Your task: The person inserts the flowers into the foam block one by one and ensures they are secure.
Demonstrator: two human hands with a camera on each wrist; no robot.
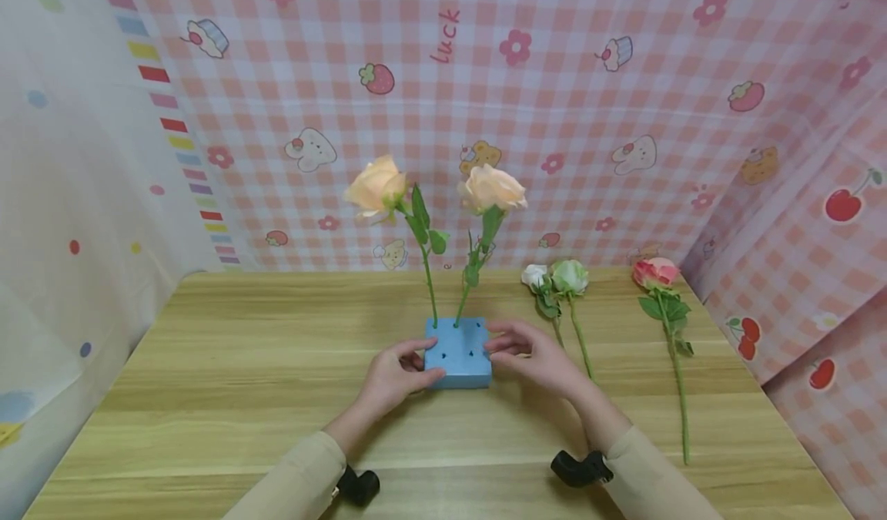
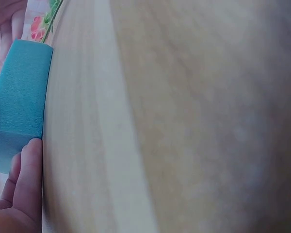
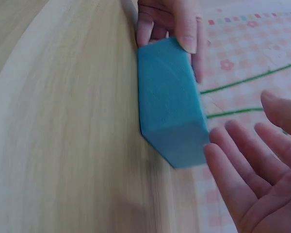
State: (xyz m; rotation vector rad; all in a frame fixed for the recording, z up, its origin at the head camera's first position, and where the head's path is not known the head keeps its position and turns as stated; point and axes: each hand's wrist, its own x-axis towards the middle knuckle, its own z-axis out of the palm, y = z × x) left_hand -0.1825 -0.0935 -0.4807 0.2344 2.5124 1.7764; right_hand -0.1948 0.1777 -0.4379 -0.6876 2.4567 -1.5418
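A blue foam block (image 1: 459,354) with several small holes in its top sits on the wooden table. Two peach roses, the left one (image 1: 377,187) and the right one (image 1: 490,189), stand in holes along its back edge, leaning apart. My left hand (image 1: 393,377) holds the block's left side, thumb at the front corner and fingers along the side and top. On the opposite side, my right hand (image 1: 533,358) hovers with fingers loosely extended, fingertips right at the block's edge. The right wrist view shows its palm (image 3: 266,184) facing the block, nothing held.
To the right lie a white rose (image 1: 535,276) and a green-white rose (image 1: 570,277), their stems passing partly behind my right hand. Farther right lies a pink rose (image 1: 657,273) with a long stem. A pink checked cloth (image 1: 430,119) hangs behind the table (image 1: 242,381).
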